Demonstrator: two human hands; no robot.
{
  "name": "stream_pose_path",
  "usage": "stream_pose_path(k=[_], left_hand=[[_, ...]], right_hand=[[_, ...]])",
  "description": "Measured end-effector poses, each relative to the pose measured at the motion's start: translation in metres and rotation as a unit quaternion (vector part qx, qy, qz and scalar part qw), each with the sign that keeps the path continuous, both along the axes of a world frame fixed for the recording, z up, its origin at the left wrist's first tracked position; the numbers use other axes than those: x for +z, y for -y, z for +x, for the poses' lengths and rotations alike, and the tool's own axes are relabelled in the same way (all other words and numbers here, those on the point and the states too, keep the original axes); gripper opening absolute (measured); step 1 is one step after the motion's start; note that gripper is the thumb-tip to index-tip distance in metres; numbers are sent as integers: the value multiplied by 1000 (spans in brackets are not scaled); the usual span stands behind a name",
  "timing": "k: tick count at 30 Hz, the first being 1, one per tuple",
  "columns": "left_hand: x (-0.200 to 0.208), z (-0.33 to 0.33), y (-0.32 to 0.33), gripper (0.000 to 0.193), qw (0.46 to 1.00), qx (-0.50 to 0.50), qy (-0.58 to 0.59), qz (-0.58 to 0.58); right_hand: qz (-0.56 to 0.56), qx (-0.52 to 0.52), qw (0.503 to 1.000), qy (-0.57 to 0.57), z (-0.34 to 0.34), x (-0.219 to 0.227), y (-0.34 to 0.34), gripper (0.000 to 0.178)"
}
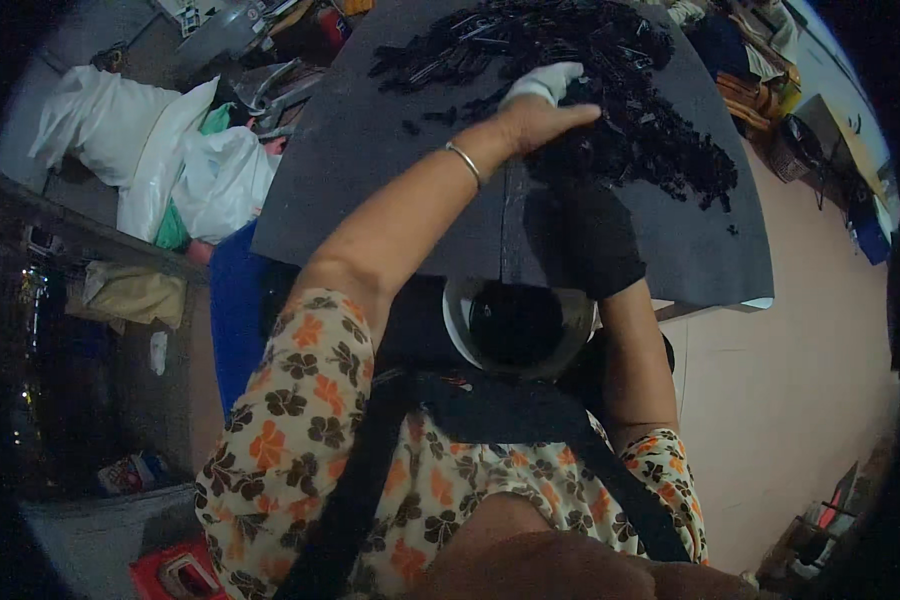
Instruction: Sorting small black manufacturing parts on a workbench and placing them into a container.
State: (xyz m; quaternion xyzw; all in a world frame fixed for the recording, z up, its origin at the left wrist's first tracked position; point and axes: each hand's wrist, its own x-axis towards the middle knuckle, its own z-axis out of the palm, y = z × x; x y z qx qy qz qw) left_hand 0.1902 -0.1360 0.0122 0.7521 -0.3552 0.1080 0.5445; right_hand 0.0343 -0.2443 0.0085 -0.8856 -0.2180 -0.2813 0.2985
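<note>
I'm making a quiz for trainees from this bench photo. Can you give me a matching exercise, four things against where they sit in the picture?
Things:
1. left hand
2. white bowl
3. white plastic bags
4. bangle

Places:
A. at the near edge of the dark board, by the person's lap
B. on the left wrist
C. left of the board, heaped together
D. flat on the board at the edge of the pile of small black parts

Pairs: 1-D, 2-A, 3-C, 4-B
</note>
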Motion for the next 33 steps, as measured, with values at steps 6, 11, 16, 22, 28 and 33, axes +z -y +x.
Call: stream_pose_path(k=[6, 11, 16, 22, 28, 33], left_hand=[[56, 65, -67, 51, 936, 189, 122, 272], [36, 140, -156, 64, 826, 331, 101, 445], [3, 195, -202, 74, 846, 366, -33, 385], [-5, 228, -176, 77, 903, 282, -24, 323], [0, 184, -138, 49, 912, 90, 74, 394], [-3, 93, -124, 50, 930, 55, 7, 364]], right_hand=[[-135, -40, 975, -172, -5, 24, 11, 22], [-65, -6, 992, -107, 0, 12, 26, 17], [36, 35, 992, -118, 8, -13, 31, 15], [17, 55, 983, -173, 2, 3, 21, 16], [42, 27, 987, -154, 0, -9, 20, 12], [23, 46, 995, -87, 1, 13, 19, 17]])
